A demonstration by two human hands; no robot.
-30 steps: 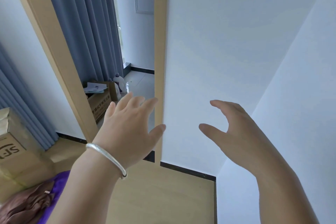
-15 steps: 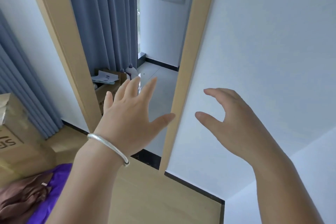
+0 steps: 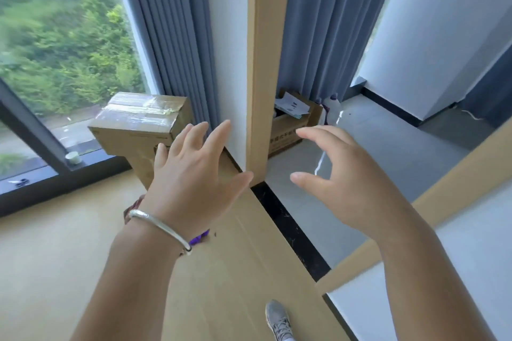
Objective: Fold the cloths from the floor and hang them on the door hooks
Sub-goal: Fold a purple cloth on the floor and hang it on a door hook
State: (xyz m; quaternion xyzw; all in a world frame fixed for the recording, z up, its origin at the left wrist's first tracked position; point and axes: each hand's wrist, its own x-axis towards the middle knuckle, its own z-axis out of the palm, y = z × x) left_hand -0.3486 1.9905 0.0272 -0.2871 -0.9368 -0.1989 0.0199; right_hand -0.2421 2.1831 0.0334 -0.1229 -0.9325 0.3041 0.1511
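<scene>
Reaching w/ both hands empty: left hand (image 3: 191, 183) fingers spread, right hand (image 3: 343, 174) loosely curled. Next: bend to purple cloth (image 3: 198, 238) behind left wrist, probably.

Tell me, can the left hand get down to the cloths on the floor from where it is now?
Probably yes. The left hand is open, holds nothing, and hangs right above the cloths, which peek out purple under the wrist. Nothing shows between them, though the arm hides most of the pile. The taped box sits behind, clear of the way.
</scene>
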